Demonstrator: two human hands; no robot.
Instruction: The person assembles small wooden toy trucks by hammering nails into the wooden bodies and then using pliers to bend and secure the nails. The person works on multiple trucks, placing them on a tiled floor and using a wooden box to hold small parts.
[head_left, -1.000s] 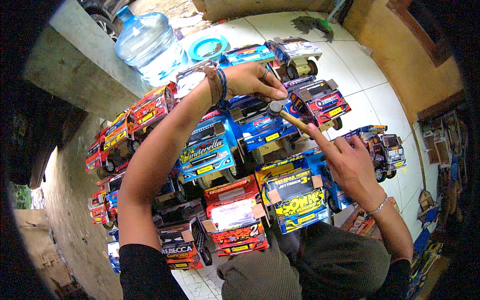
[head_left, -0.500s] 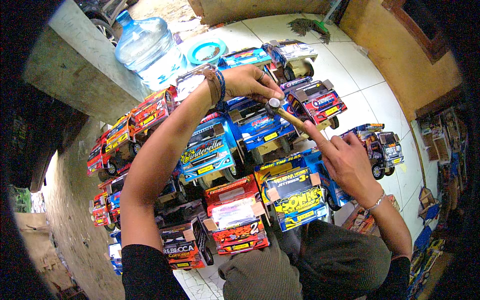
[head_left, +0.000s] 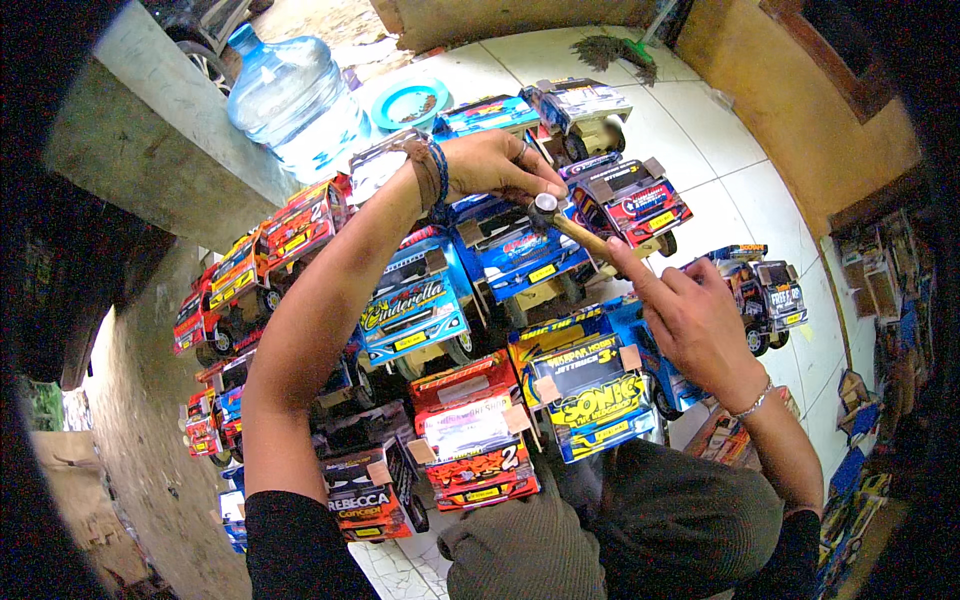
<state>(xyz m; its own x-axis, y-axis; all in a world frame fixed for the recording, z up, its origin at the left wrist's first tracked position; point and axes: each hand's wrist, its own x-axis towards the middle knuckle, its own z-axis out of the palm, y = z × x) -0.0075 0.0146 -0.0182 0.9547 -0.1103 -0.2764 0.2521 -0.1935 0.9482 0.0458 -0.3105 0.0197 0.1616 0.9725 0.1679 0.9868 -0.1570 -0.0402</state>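
My right hand (head_left: 690,315) grips the wooden handle of a small hammer (head_left: 560,222), whose metal head hangs just above a blue toy truck (head_left: 520,245). My left hand (head_left: 495,165) reaches over that truck, fingers pinched close to the hammer head; what they pinch is too small to see. A dark bracelet and cuff sit on my left wrist. Several brightly painted toy trucks lie packed around the blue one on the tiled floor.
A big blue water jug (head_left: 295,100) stands at the back beside a concrete ledge (head_left: 130,140). A blue bowl (head_left: 410,100) lies next to it. More toy trucks (head_left: 250,260) line the left. A broom head (head_left: 615,50) rests at the far end, shelves (head_left: 880,290) at right.
The hammer head has dropped slightly toward the blue truck, and both hands have shifted a little with it.
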